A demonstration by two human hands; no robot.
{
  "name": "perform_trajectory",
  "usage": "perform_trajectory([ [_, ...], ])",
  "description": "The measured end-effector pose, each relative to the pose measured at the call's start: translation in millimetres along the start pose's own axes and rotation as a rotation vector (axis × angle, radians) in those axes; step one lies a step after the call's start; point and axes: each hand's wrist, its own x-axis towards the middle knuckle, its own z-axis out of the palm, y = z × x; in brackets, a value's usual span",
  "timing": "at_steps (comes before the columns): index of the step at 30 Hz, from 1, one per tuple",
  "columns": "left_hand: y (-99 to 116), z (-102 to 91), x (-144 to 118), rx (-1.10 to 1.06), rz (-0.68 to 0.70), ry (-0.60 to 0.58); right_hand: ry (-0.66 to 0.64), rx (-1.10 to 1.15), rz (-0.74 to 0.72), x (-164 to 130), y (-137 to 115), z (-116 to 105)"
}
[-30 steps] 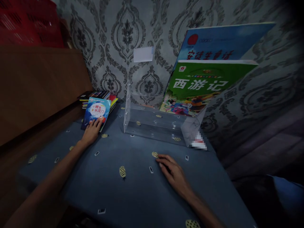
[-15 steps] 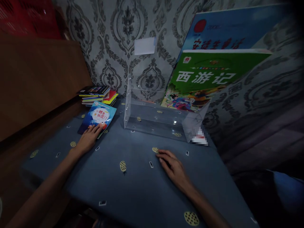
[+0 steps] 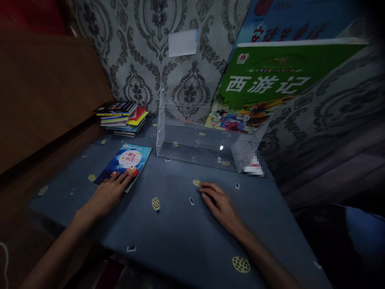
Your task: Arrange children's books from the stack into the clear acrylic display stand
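Left grip [image 3: 106, 196] touches book [image 3: 132, 155]; stack [image 3: 116, 120], rack [image 3: 161, 138] beyond.

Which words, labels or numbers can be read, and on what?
"小鲤鱼跳龙门": blue booklet under the left hand.
"西游记": green book.
"安徒生童话", blurry: tall blue book behind.
Too small or blurred: stacked books, tablecloth tags, pixelated patch, small cover print.

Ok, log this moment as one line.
left hand: on small blue book | right hand: empty, by pineapple print | book stack: beyond small blue book | green book: in clear rack
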Motion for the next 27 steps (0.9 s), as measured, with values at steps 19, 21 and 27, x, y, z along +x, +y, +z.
perform_trajectory([
  [19,-38.0,27.8,75.9,-0.199,-0.208,0.292,0.019,-0.052,-0.096,-1.2,0.3,0.6],
  [21,-38.2,30.1,69.7,-0.175,-0.162,0.319,0.014,-0.057,-0.098,-1.5,0.6,0.7],
  [27,-34.2,29.5,49.1,-0.190,-0.034,0.323,0.000,-0.080,-0.114,-2.0,0.0,-0.3],
])
